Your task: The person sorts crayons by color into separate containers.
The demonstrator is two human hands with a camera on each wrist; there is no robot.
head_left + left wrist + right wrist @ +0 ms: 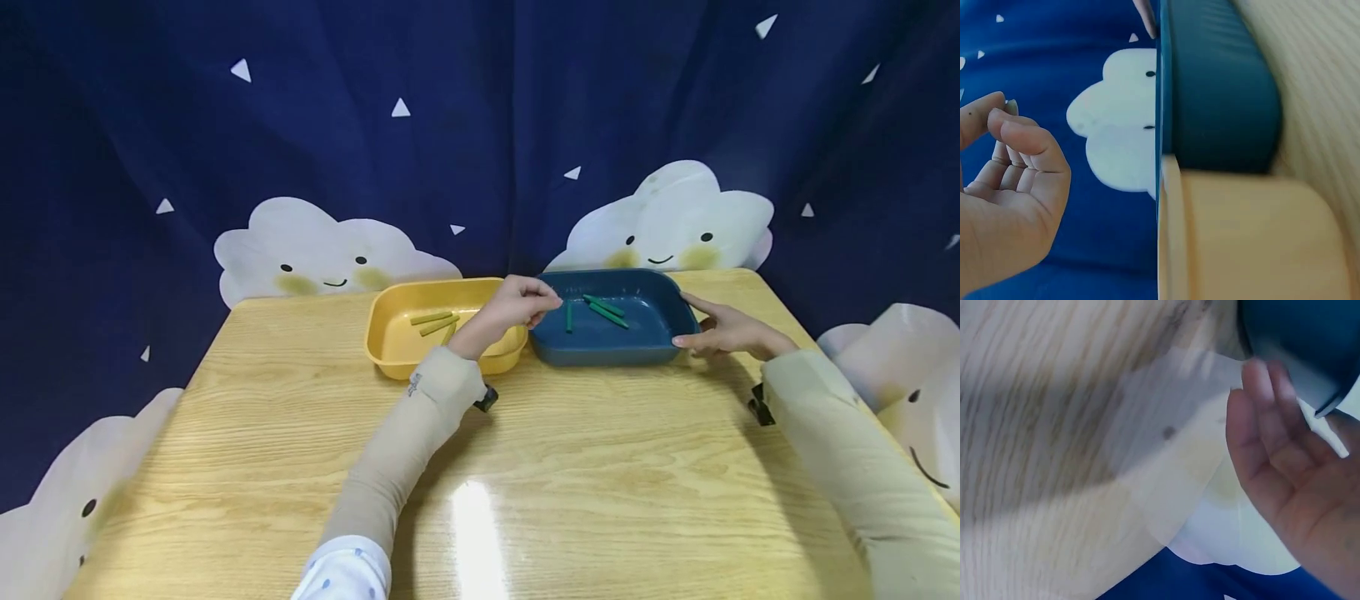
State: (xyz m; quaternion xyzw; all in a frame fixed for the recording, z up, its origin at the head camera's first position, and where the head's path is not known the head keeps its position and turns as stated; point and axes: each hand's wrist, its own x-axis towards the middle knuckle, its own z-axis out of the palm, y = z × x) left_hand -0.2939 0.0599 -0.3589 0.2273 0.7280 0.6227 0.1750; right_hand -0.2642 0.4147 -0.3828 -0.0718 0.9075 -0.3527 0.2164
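Note:
My left hand (519, 304) is held over the place where a yellow bin (390, 367) and a blue bin (600, 357) meet. Its thumb and index fingertip come together, other fingers curled; a small greyish bit shows at the tips in the left wrist view, perhaps a nail, and I make out no held stick. Below and right of those tips is a green stick (568, 317); two more green sticks (607, 313) lie in the blue bin. My right hand (723, 331) grips the blue bin's right end, with fingers against its outer wall in the right wrist view.
Several yellow sticks (438, 325) lie in the yellow bin. Both bins stand at the far edge of a wooden table (585, 467). Behind them hangs a dark blue curtain (480, 125) with clouds and white triangles.

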